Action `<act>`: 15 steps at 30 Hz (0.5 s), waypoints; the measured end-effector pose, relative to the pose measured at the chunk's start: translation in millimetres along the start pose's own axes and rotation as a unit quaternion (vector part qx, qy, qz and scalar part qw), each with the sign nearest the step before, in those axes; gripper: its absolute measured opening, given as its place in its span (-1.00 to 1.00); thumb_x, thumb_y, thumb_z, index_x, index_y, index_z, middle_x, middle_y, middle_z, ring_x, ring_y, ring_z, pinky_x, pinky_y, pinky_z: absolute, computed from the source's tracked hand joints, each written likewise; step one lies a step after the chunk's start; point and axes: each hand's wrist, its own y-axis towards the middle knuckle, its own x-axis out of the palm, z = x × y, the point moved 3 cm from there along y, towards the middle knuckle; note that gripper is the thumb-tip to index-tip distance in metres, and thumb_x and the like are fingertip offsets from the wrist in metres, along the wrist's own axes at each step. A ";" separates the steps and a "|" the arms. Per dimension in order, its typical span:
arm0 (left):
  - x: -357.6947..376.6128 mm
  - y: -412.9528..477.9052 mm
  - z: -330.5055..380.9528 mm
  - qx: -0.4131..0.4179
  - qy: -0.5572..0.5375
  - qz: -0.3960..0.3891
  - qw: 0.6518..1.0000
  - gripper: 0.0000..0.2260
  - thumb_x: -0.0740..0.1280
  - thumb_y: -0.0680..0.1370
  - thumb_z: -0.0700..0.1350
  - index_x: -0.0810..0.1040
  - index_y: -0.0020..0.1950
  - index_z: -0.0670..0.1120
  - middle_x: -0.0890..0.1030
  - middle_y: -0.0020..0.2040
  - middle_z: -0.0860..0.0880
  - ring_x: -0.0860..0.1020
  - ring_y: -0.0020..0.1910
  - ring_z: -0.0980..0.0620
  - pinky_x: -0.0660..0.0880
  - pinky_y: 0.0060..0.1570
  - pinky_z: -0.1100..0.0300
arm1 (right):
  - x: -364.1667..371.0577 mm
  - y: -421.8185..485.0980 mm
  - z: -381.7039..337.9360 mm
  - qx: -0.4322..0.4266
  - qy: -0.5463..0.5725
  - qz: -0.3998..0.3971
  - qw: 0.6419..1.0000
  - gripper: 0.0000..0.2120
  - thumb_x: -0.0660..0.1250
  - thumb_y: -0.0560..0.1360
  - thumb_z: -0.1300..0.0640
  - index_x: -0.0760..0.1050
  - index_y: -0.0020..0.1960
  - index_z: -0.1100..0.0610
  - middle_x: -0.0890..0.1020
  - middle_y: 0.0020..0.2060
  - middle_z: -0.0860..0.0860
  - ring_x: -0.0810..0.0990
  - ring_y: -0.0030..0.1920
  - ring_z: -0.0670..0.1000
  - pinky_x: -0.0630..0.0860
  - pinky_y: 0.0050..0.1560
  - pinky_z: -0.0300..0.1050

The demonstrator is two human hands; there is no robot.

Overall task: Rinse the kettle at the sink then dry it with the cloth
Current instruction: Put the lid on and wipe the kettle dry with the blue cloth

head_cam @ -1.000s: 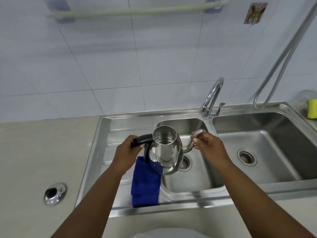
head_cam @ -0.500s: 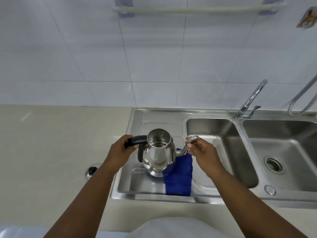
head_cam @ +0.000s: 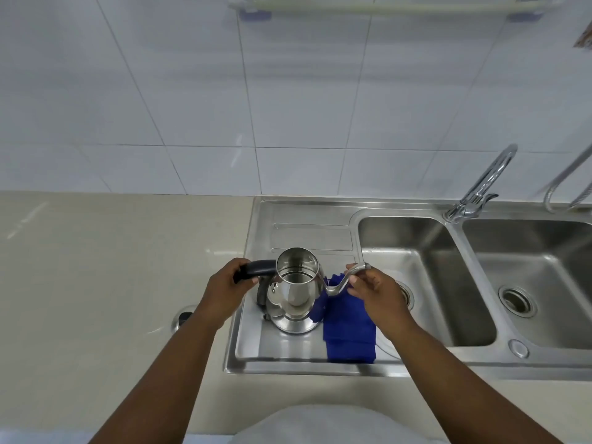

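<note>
A shiny steel kettle with no lid stands upright on the sink's drainboard. My left hand grips its black handle on the left side. My right hand pinches the thin curved spout on the right. A folded blue cloth lies flat on the drainboard just right of the kettle, partly under my right hand. The faucet stands at the back between the two basins, with no water visible.
The left basin and the right basin lie to the right of the drainboard. A beige counter stretches left, with a round metal fitting near my left forearm. A hose hangs at far right, and a towel rail runs along the tiled wall.
The kettle moved left from over the left basin and came down onto the drainboard beside the cloth. Both hands kept their grip. The view swung left.
</note>
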 end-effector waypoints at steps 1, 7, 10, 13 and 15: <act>0.4 0.8 -0.4 0.002 0.000 0.001 1.000 -0.82 0.43 0.48 -0.18 0.55 -0.01 0.07 0.60 -0.12 0.02 0.54 -0.12 0.05 0.44 -0.06 0.22 | -0.1 -0.3 0.6 0.001 0.000 0.002 1.000 -0.64 0.34 0.58 0.21 0.66 -0.09 -0.28 0.70 0.13 -0.05 0.68 0.14 0.05 0.60 0.23 0.17; 4.4 1.8 -3.3 0.011 0.006 0.013 1.000 -0.80 0.43 0.48 -0.19 0.56 0.05 0.02 0.61 -0.12 0.05 0.55 -0.12 0.11 0.42 -0.08 0.30 | -0.4 -2.1 -0.6 0.005 -0.005 0.009 1.000 -0.72 0.32 0.59 0.24 0.63 -0.03 -0.15 0.69 0.13 -0.05 0.68 0.13 0.01 0.61 0.22 0.12; 4.9 1.6 -4.6 0.026 0.027 0.020 0.999 -0.80 0.42 0.49 -0.17 0.55 0.08 -0.01 0.61 -0.12 0.03 0.55 -0.14 0.13 0.41 -0.09 0.32 | -0.5 -1.4 -0.2 -0.003 -0.031 0.008 0.999 -0.74 0.32 0.59 0.21 0.61 0.00 -0.16 0.69 0.09 -0.09 0.68 0.12 0.00 0.61 0.22 0.10; 4.7 1.4 -6.3 0.035 0.033 0.023 0.999 -0.80 0.42 0.50 -0.15 0.54 0.09 0.01 0.61 -0.11 0.07 0.55 -0.12 0.20 0.38 -0.10 0.33 | -0.5 -0.8 1.2 -0.008 -0.047 0.005 0.999 -0.75 0.32 0.59 0.19 0.60 0.00 -0.17 0.68 0.05 -0.19 0.68 0.10 -0.03 0.61 0.22 0.10; 2.9 0.3 -8.3 0.038 0.038 0.011 0.999 -0.75 0.43 0.49 -0.14 0.54 0.14 0.04 0.62 -0.06 0.12 0.55 -0.07 0.26 0.38 -0.07 0.37 | 0.0 -0.5 1.9 -0.012 -0.062 0.001 0.998 -0.76 0.31 0.60 0.17 0.60 0.01 -0.18 0.67 0.03 -0.23 0.69 0.08 -0.04 0.61 0.23 0.11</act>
